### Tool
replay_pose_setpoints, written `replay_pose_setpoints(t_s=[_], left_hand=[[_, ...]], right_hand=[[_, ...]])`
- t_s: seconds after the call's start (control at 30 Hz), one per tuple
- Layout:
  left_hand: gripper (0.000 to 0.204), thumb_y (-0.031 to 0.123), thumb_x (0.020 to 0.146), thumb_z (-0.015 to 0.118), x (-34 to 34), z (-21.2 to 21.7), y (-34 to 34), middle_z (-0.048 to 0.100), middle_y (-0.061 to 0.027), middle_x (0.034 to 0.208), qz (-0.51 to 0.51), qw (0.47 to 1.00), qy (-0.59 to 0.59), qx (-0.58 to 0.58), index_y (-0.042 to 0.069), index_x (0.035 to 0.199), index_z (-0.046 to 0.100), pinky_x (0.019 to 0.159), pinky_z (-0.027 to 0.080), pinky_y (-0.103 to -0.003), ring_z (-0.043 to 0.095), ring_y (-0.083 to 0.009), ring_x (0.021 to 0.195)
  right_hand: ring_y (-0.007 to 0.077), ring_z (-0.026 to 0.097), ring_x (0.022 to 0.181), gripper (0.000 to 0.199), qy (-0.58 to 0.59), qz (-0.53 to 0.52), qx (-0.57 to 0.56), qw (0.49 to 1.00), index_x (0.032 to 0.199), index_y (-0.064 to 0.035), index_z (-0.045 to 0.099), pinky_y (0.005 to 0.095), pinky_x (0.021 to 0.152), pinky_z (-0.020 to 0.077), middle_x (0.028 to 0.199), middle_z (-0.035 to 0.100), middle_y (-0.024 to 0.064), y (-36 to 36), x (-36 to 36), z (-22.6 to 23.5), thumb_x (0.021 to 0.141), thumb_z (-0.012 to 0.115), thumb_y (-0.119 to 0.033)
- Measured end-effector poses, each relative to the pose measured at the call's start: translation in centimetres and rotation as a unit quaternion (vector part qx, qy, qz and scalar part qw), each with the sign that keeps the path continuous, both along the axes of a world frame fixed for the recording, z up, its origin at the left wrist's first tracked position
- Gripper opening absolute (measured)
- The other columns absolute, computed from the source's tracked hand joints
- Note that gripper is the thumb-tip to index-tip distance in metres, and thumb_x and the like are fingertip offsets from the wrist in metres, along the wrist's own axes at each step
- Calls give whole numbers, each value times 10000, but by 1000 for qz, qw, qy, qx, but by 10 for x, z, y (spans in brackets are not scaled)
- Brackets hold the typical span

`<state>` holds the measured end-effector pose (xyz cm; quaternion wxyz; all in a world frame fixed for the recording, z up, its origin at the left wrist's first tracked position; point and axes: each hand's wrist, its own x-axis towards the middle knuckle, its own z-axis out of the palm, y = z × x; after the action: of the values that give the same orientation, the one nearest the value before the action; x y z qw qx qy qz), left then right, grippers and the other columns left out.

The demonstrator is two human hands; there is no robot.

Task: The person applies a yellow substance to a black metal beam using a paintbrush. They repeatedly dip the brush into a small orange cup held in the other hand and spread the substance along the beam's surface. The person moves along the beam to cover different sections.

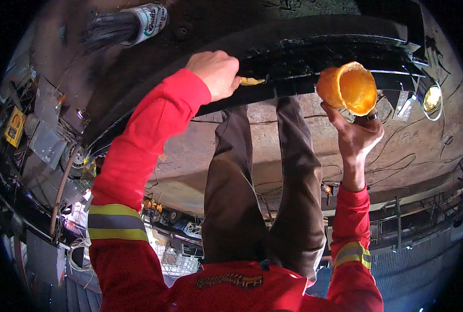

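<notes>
Orange cup [347,88] in R hand [357,135], coated int.

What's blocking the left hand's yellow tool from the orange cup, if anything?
Nothing visible: between the yellow tool in the left hand and the orange cup in the right hand, only the dark curved metal shows, apparently beneath the gap. Depth unclear.

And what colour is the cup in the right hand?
The cup in the right hand is orange, inside and out, best seen in the head view.
</notes>
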<state>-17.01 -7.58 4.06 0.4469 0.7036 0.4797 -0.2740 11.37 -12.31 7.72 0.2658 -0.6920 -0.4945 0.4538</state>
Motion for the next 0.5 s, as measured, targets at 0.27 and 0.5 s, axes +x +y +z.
replay_pose_setpoints(t_s=[0.27, 0.5], left_hand=[[272, 294, 850, 606, 27, -37, -18, 657, -206, 751, -11, 998, -27, 58, 44, 794, 700, 684, 526, -489, 651, -395, 722], [117, 186, 797, 666, 5, -20, 18, 659, -143, 743, 16, 989, -84, 121, 80, 847, 671, 659, 510, -464, 648, -353, 739]], right_hand=[[70, 645, 719, 428, 10, 11, -6, 1000, 983, 41, 679, 215, 710, 495, 815, 715, 31, 6, 1, 6, 661, 887, -149], [73, 650, 810, 404, 1, -7, 8, 1000, 1004, 46, 678, 227, 751, 499, 908, 722, 53, 4, 9, -1, 678, 871, -93]])
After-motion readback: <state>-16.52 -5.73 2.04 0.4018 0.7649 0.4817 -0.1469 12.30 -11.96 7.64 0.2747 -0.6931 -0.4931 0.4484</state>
